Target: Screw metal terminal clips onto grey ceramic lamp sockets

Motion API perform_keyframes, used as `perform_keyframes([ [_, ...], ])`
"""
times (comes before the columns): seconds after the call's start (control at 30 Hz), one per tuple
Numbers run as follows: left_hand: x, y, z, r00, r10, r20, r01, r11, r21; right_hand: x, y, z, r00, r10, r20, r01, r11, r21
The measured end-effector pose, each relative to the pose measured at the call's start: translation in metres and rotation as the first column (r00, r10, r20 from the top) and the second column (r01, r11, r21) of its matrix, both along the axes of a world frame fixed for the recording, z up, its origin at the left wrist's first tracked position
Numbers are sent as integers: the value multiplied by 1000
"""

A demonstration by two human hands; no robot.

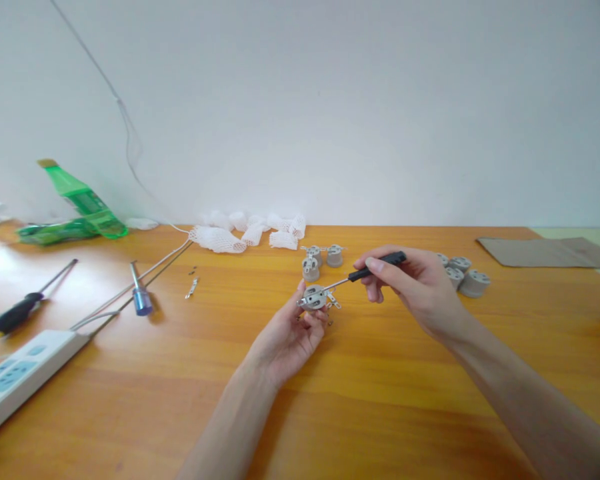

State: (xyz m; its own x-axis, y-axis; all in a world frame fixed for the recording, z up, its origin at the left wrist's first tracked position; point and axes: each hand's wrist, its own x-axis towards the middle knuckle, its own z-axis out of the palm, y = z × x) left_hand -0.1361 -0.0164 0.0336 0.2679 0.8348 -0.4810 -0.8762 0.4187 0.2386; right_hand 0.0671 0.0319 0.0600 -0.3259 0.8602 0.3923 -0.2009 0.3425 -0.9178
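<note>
My left hand (293, 340) grips a round grey ceramic lamp socket (313, 298) between thumb and fingers, its slotted face turned up. Metal tabs stick out from the socket on both sides. In my right hand (415, 283) is a thin screwdriver (379, 265) with a black handle, pinched between thumb and fingers. Its shaft slants down to the left, and the tip meets the top of the socket; the exact contact is too small to tell. Just beyond my left hand stand three similar sockets (335, 255) with metal tabs. Several more sockets (475, 283) stand right of my right hand.
A power strip (35, 373), a black-and-yellow screwdriver (17, 313) and a blue-handled screwdriver (141, 300) lie at left. A small metal strip (193, 288) is nearby. Green bottles (87, 207), white foam nets (220, 239) and cardboard (550, 252) lie along the wall.
</note>
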Motion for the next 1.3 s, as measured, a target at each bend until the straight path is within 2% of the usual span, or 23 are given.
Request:
perform_keyframes([
  [0.73,-2,1,-2,1000,-3,13,3,1000,5,0,2,0,1000,-15,15,15,1000,6],
  [0.93,-2,1,-2,1000,-6,10,6,1000,10,-1,-1,1,997,-38,66,37,999,15],
  [1.1,-2,2,0,999,-33,12,32,999,7,-1,-6,7,985,-16,174,4,997,73],
  [1.3,-2,1,-2,1000,-24,-8,25,998,54,0,-10,14,956,-47,288,-23,972,235],
])
